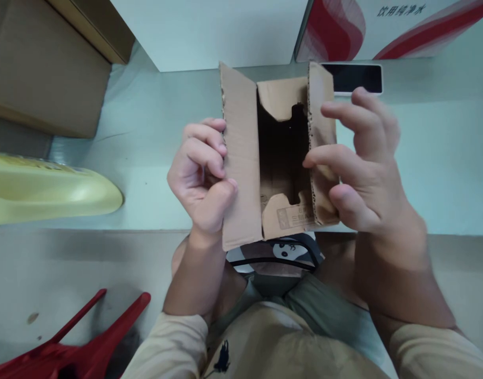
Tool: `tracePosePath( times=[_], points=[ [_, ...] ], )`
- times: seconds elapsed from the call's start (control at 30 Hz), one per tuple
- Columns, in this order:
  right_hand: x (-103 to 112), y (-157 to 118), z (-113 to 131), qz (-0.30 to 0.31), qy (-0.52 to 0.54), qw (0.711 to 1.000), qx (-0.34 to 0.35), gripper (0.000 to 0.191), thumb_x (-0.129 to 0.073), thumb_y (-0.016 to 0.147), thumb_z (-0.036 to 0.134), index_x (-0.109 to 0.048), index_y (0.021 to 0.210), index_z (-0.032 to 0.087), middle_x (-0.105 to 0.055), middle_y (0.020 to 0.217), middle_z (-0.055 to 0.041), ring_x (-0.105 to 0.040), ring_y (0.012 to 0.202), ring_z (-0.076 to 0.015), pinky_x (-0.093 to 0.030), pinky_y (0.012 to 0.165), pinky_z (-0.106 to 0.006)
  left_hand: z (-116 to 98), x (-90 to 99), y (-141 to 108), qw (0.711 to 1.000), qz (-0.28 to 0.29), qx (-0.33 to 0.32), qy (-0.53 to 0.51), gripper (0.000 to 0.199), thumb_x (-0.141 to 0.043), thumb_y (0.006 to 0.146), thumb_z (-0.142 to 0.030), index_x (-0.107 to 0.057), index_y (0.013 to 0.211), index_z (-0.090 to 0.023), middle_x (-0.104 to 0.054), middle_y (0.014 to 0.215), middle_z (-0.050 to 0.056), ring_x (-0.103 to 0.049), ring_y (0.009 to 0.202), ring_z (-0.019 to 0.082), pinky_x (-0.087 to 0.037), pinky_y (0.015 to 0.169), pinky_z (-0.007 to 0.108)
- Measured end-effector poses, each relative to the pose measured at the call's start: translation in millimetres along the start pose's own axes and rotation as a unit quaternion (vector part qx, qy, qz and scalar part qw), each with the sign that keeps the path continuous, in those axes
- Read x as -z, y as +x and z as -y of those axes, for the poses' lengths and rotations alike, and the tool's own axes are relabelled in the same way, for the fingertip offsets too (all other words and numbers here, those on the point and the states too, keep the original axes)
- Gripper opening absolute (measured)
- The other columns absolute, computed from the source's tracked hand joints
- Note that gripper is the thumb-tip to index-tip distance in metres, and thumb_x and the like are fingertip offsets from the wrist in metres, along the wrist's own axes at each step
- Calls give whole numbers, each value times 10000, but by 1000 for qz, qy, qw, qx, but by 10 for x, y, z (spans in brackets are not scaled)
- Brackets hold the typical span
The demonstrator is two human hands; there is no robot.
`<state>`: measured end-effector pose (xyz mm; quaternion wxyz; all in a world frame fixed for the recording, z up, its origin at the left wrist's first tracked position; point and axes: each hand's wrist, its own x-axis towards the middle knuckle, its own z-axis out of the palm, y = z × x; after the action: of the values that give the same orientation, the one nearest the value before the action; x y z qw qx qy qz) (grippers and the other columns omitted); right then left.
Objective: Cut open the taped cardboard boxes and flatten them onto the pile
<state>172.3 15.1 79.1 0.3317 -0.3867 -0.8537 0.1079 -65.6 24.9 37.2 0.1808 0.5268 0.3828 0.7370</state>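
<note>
A small brown cardboard box (241, 173) faces me with its top open and its side flaps raised. Its inside is dark, and no contents can be made out. Shorter cut-out end flaps show at the far and near ends, the near end flap (283, 216) bearing faint print. At the left, my left hand (204, 171) is closed on the edge of the side flap, thumb on the face and fingers curled. My right hand (367, 158) has its fingers spread at the right side flap (323, 195), the index fingertip reaching across its edge.
A phone-like device with a dark screen (355, 78) lies behind the box on the pale table (154, 173). White cartons (217, 31) stand at the back, one with red waves (336, 31). Left are brown boxes (47, 68) and a yellow bottle (55, 189). A red plastic stool (83, 347) stands below.
</note>
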Motion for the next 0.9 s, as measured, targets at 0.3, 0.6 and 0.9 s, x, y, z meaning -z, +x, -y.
tracePosePath(
  times=[0.3, 0.6, 0.9],
  points=[
    [-80, -1, -53, -61, 13, 998, -18, 664, -253, 1008, 789, -717, 944, 318, -606, 1474, -10, -450, 1521, -403, -298, 1296, -662, 25, 6, 15, 995, 41, -61, -67, 665, -770, 813, -603, -280, 621, -196, -386, 710, 12, -496, 756, 199, -560, 983, 538],
    [-178, -43, -151, -32, 81, 996, -2, 506, -373, 1036, 691, -563, 1437, 449, -505, 1562, -50, -472, 1522, -387, -322, 1308, -637, -22, 14, 18, 997, 31, -22, -61, 660, -768, 788, -663, -329, 598, -208, -428, 728, 26, -550, 801, 236, -540, 1043, 578],
    [-312, -121, -236, -94, 75, 992, -37, 617, -320, 998, 776, -665, 1290, 355, -605, 1393, -81, -602, 1345, -353, -464, 1177, -640, 84, 72, 81, 995, 11, -55, -82, 695, -824, 736, -576, -261, 597, -195, -416, 704, 24, -501, 760, 201, -531, 962, 491]
  ],
)
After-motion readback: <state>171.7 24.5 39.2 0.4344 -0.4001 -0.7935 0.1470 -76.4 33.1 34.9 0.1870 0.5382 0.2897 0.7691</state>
